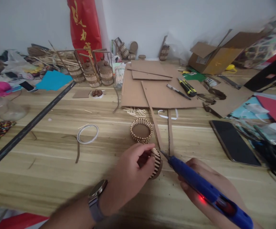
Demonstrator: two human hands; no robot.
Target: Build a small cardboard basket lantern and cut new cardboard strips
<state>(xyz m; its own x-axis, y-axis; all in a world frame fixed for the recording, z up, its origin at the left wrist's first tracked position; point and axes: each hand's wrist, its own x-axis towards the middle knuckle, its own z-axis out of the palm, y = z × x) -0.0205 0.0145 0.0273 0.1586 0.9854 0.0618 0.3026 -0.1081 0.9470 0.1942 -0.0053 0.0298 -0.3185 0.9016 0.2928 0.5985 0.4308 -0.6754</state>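
Note:
My left hand (138, 171), with a watch on its wrist, has its thumb and fingers closed on a small round basket (156, 163) of cardboard and short wooden sticks. Much of that basket is hidden behind the hand. In my right hand (207, 181) is a blue glue gun (197, 181) with a red light glowing on its side. Its thin nozzle points up and left, close to the basket's right side and the near end of a cardboard strip (152, 119). Just beyond my left hand stands a second stick-walled ring (141, 130) with a brown cardboard base.
Loose sticks (134, 112) lie before stacked cardboard sheets (138, 95), which carry a yellow-black utility knife (187, 87) and a pen (178, 91). A white tape ring (87, 134) is left, a phone (234, 142) right. Finished lantern-like baskets (92, 76) stand at the back left.

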